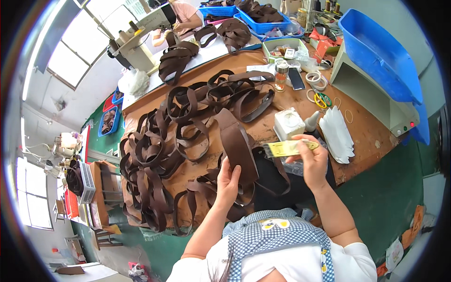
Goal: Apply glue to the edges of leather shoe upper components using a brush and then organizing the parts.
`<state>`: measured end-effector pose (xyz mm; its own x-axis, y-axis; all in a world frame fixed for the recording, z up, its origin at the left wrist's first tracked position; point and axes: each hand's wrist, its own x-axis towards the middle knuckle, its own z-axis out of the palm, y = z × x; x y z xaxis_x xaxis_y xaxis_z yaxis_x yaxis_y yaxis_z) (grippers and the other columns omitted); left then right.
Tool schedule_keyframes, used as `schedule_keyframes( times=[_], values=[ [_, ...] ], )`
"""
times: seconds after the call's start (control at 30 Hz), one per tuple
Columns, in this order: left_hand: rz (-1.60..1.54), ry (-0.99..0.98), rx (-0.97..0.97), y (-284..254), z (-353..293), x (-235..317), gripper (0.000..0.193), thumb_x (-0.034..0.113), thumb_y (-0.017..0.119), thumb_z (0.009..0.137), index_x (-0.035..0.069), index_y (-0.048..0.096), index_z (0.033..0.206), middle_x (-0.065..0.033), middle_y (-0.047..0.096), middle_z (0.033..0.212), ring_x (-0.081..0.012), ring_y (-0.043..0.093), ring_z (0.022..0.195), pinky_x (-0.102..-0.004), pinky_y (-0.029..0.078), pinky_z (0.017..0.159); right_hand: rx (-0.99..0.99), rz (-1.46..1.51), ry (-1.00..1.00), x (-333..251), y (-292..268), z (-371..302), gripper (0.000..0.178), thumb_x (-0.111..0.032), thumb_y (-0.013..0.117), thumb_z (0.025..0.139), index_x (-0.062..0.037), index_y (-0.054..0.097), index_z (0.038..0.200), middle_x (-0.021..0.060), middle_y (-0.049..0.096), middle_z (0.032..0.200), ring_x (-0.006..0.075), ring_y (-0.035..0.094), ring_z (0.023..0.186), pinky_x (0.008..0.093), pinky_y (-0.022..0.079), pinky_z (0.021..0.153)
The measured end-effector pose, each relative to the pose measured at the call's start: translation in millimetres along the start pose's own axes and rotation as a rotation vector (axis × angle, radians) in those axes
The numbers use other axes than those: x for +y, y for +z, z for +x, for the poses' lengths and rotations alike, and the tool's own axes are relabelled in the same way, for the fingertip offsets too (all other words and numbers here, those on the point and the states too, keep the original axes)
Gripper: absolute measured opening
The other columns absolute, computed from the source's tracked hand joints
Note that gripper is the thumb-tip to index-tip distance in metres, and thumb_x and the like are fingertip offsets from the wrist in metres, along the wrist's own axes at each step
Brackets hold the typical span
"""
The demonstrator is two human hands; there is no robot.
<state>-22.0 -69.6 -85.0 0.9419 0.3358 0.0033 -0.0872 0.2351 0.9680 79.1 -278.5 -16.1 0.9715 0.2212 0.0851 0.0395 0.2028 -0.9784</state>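
My left hand is closed on the near end of a wide, dark brown strap, thumb on top. The strap slants up and away over the table. In my right hand, to the right of it, is a flat brush with a yellow handle, its dark bristle end pointing left toward the strap. A small gap separates brush and strap. Just beyond the brush stand a white square tub and a grey squeeze bottle. A heap of looped brown straps spreads to the left.
On the right of the brown table lie white strips, yellow-handled scissors, tape rolls, a phone and a jar. A blue tub rests on a metal box at the right. Across the table, a person sits by a sewing machine.
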Motion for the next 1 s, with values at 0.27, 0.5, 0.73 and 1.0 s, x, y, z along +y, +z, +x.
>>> schedule_keyframes(
  times=[0.27,0.5,0.73,1.0],
  values=[
    [0.189,0.066,0.012,10.0,-0.6,4.1,0.033,0.003,0.048,0.101,0.001,0.046,0.134,-0.0054,0.058,0.12,-0.0115,0.056,0.105,-0.0233,0.046,0.092,-0.156,-0.23,-0.295,-16.3,35.9,22.3,0.02,-0.005,0.048,0.1,0.0054,0.06,0.111,0.0107,0.069,0.088,0.0128,0.068,0.068,0.0235,0.055,0.061],
    [0.304,0.146,0.027,4.2,-0.3,-0.3,0.031,0.003,0.046,0.102,0.0,0.048,0.132,-0.0072,0.055,0.121,-0.015,0.055,0.109,-0.0251,0.045,0.093,-0.151,-0.289,-0.397,-17.7,50.4,32.9,0.018,-0.005,0.05,0.099,0.0049,0.062,0.109,0.0104,0.069,0.086,0.0128,0.069,0.066,0.0232,0.054,0.059],
    [0.145,0.073,0.058,12.5,1.8,16.9,0.035,0.003,0.046,0.102,0.001,0.043,0.137,-0.0057,0.057,0.12,-0.012,0.055,0.107,-0.0256,0.046,0.093,-0.207,-0.467,-0.531,-11.9,45.8,14.8,0.016,-0.003,0.054,0.095,0.0044,0.063,0.106,0.0123,0.069,0.084,0.0164,0.07,0.064,0.0256,0.054,0.056],
    [-0.181,-0.044,0.078,5.5,13.3,25.6,0.04,0.007,0.047,0.103,0.003,0.038,0.142,-0.0041,0.057,0.122,-0.0101,0.056,0.108,-0.024,0.048,0.091,-0.304,-0.563,-0.572,-6.6,29.9,-16.2,0.018,0.002,0.054,0.09,0.0033,0.062,0.106,0.0128,0.066,0.084,0.0168,0.069,0.063,0.0278,0.054,0.056]
  ],
)
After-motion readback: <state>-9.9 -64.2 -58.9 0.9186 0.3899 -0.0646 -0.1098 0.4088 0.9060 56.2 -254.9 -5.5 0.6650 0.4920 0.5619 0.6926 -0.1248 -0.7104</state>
